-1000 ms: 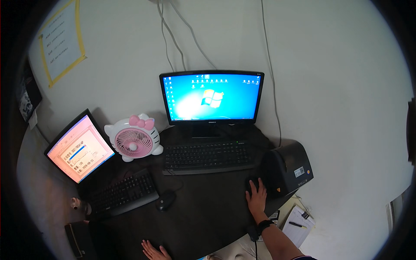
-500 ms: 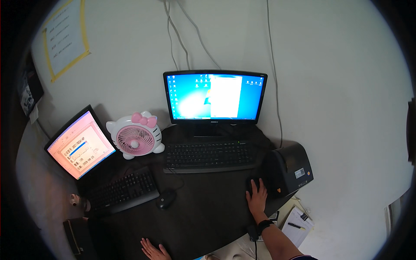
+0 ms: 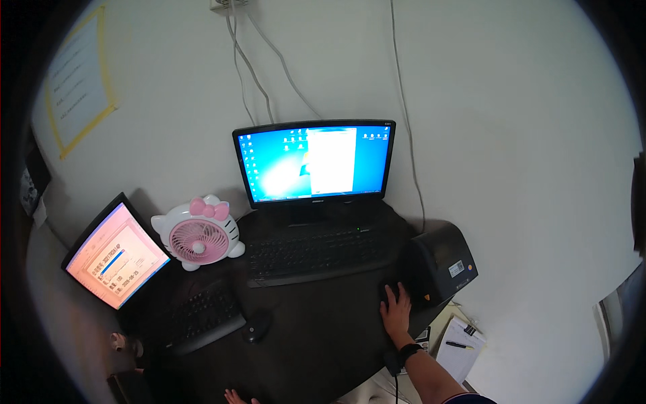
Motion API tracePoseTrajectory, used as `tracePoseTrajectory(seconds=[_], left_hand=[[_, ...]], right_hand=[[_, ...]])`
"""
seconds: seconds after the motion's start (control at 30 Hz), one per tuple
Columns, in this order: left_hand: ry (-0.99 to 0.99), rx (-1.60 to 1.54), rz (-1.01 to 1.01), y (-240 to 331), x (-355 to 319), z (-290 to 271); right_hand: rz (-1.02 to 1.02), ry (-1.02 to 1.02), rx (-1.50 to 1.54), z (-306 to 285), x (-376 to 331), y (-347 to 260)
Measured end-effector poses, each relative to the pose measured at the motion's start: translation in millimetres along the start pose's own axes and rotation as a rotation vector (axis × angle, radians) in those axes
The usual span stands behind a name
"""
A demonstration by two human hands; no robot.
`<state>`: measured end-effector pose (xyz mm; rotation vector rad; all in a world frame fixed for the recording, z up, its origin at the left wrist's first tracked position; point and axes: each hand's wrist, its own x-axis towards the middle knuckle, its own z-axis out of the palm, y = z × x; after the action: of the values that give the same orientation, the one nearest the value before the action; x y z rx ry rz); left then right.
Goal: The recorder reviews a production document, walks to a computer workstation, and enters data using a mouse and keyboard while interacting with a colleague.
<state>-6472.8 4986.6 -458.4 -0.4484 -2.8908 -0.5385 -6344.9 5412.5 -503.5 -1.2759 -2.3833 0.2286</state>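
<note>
My right hand rests over a black computer mouse, which is mostly covered by the fingers, at the right side of the dark desk. A black band circles that wrist. Just right of it stands a black boxy device, probably a label printer. Only the fingers of my left hand show at the lower edge, apart from each other and lying on or just above the desk, with nothing in them. The wide monitor ahead is lit, with a white window on a blue desktop.
A black keyboard lies below the monitor. To the left are a pink and white cat-shaped fan, a tilted second monitor, another keyboard and a second mouse. A clipboard with a pen lies beyond the desk's right edge.
The view has tilted up, so the desk sits lower in the picture. More of my left hand is cut off by the lower edge. My right hand stays on the mouse.
</note>
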Motion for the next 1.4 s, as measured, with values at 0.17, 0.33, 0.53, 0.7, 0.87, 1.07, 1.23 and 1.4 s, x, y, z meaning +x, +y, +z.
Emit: tracePoseTrajectory(seconds=[0.17,0.33,0.53,0.7,0.87,1.07,1.23,1.4], left_hand=[[0.007,-0.010,0.123,1,40,-4],[0.110,-0.006,0.058,-3,58,24],[0.215,0.191,0.123,7,60,30],[0.208,0.296,0.128,10,59,28],[0.179,0.433,0.134,10,59,31],[0.166,0.421,0.098,4,61,39],[0.121,0.370,0.066,5,60,38],[0.116,0.317,0.075,1,57,41]], right_hand=[[0.047,-0.003,-0.023,-8,-1,8],[0.044,-0.010,-0.015,-5,3,1],[0.031,0.009,-0.008,-5,3,5],[0.030,0.003,-0.007,-10,4,-2],[0.062,-0.044,-0.021,-11,5,-1],[0.061,-0.034,0.004,-9,10,-3],[0.064,-0.034,-0.010,-6,5,0],[0.017,0.058,-0.008,-11,2,1]])
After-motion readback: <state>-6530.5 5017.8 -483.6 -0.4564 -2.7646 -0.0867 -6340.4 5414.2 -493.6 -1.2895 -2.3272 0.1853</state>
